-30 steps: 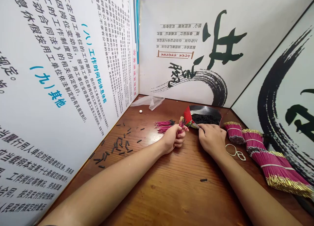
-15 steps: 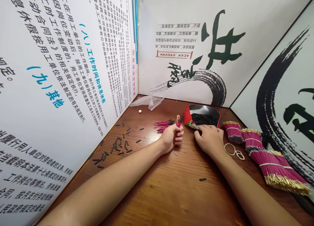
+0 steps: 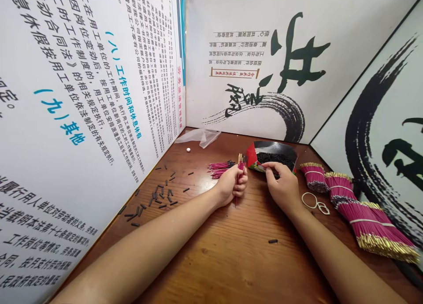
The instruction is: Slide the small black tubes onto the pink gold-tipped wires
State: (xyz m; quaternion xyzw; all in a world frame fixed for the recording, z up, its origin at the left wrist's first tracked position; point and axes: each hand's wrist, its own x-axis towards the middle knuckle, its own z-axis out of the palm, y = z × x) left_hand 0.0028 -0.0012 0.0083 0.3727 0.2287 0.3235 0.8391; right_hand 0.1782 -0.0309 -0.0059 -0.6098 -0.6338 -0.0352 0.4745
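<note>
My left hand (image 3: 231, 185) is closed round a small bunch of magenta wires with gold tips (image 3: 241, 160), held upright; some of the wires beside the gold ones show black ends. My right hand (image 3: 280, 183) has its thumb and fingertips together in a pinch at the front edge of a red and black box (image 3: 253, 156). Whatever those fingertips hold is too small to make out. Inside the box lies a heap of short black tubes (image 3: 274, 158). Just behind my left hand, more magenta wires with black ends (image 3: 218, 167) rest on the table.
Loose black tubes (image 3: 160, 194) are scattered at the left, and a single tube (image 3: 272, 241) lies near the front. Tied magenta wire bundles (image 3: 363, 216) line the right side beside pale rubber bands (image 3: 309, 200). A clear plastic bag (image 3: 201, 138) lies at the back. Printed panels enclose the table.
My right hand has drawn back slightly from the box, its fingers now pinched and raised. In my left hand the wires fan out a little more, and one wire end shows below the fist.
</note>
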